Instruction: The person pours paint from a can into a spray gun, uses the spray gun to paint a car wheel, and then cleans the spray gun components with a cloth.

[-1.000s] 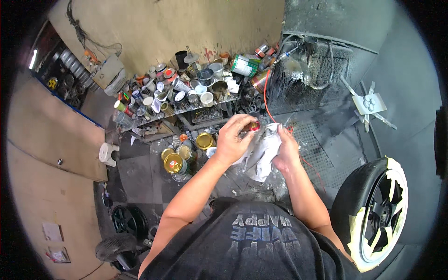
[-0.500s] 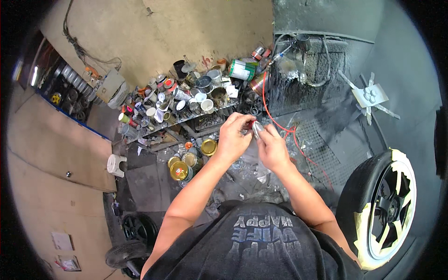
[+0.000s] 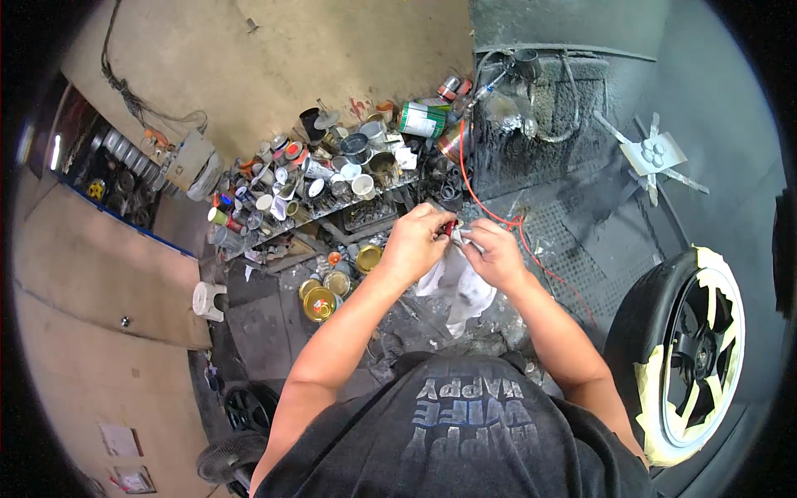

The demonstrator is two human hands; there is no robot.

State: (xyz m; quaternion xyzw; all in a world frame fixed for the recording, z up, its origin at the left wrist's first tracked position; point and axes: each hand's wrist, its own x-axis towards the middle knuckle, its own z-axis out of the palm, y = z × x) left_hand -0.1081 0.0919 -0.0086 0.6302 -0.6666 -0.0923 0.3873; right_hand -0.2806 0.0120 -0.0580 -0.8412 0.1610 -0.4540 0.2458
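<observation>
My left hand (image 3: pixel 413 245) is closed around a small red part (image 3: pixel 449 227), most of it hidden by the fingers. Close beside it, my right hand (image 3: pixel 496 253) pinches a white cloth (image 3: pixel 465 290) against that part. The cloth hangs below both hands, over the littered floor. Both forearms reach forward from the lower edge, and the fingertips nearly meet.
A bench crowded with paint cans and cups (image 3: pixel 354 149) stands ahead to the left, with gold-lidded cans (image 3: pixel 319 304) on the floor below. A red hose (image 3: pixel 477 199) runs down right. A tyre on a masked wheel (image 3: pixel 647 332) stands at right; a white stool (image 3: pixel 207 300) at left.
The white cloth now hangs spread below my hands, where little of it showed before. A silvery shape by my right fingers no longer shows. My view has shifted slightly.
</observation>
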